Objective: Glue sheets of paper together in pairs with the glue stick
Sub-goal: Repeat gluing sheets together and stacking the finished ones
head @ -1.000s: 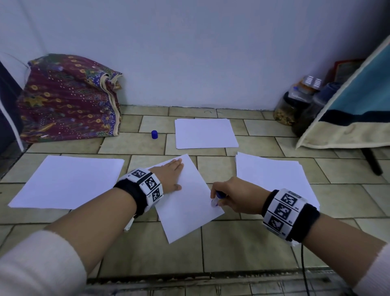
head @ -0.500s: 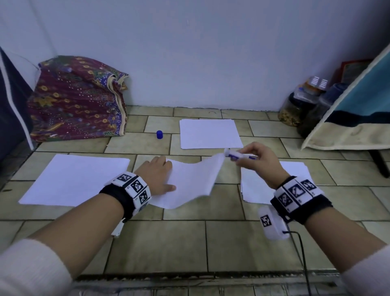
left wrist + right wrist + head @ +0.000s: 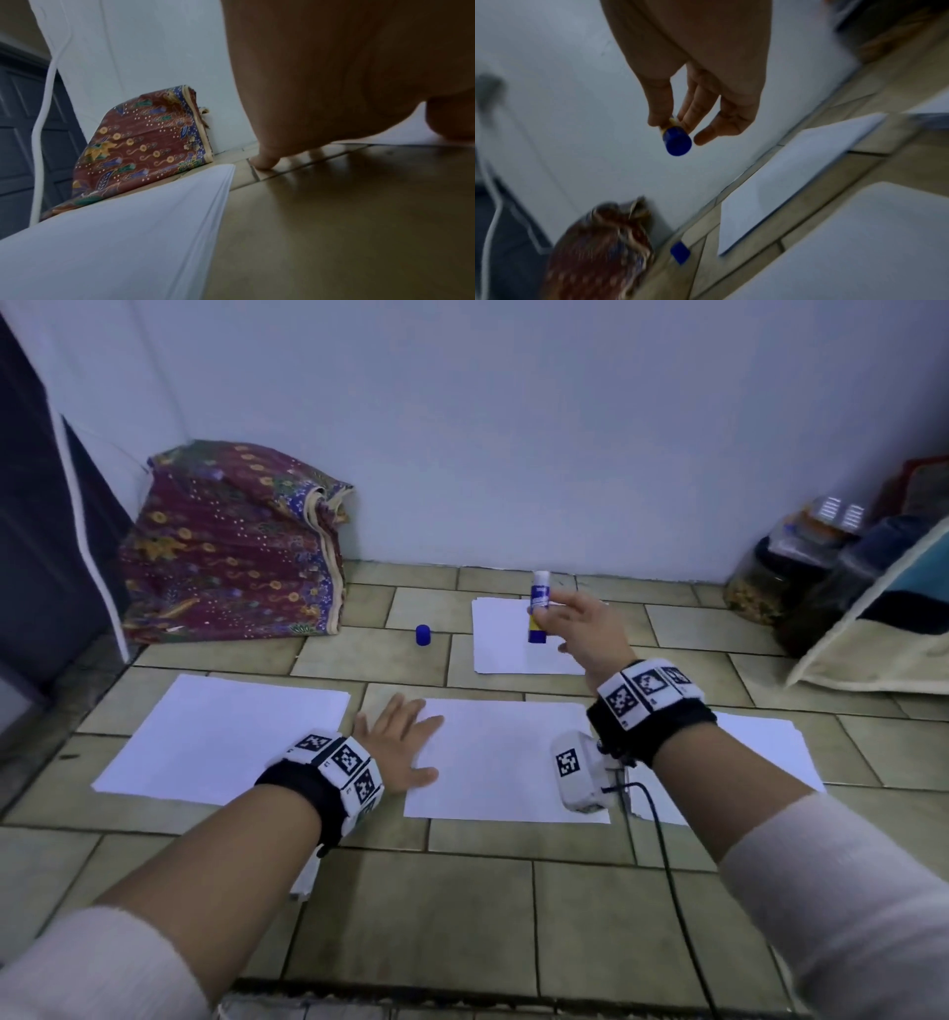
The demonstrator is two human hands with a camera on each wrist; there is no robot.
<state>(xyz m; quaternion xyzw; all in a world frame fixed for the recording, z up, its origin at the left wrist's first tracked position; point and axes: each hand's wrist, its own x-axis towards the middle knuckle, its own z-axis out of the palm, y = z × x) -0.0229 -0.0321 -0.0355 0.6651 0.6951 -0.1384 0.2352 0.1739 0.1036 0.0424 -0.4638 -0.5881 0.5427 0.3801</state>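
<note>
A white sheet [image 3: 506, 760] lies flat on the tiled floor in front of me. My left hand [image 3: 398, 744] rests on its left edge with the fingers spread flat. My right hand [image 3: 580, 629] is raised above the far sheet [image 3: 495, 639] and pinches the uncapped glue stick [image 3: 539, 608] upright between thumb and fingers; its blue base [image 3: 678, 143] faces the right wrist camera. The blue cap [image 3: 422, 634] stands on the floor left of the far sheet. A paper stack [image 3: 226, 739] lies at left, another stack [image 3: 760, 757] at right.
A folded patterned cloth [image 3: 231, 562] leans on the wall at back left. Jars [image 3: 780, 572] and a cushion [image 3: 883, 629] crowd the back right corner. A dark door [image 3: 46, 546] stands at far left. A cable [image 3: 672, 891] trails from my right wrist.
The sheet that was lifted half a second ago now lies flat and square. My right hand rose and moved away towards the wall with the glue stick, turning it upright.
</note>
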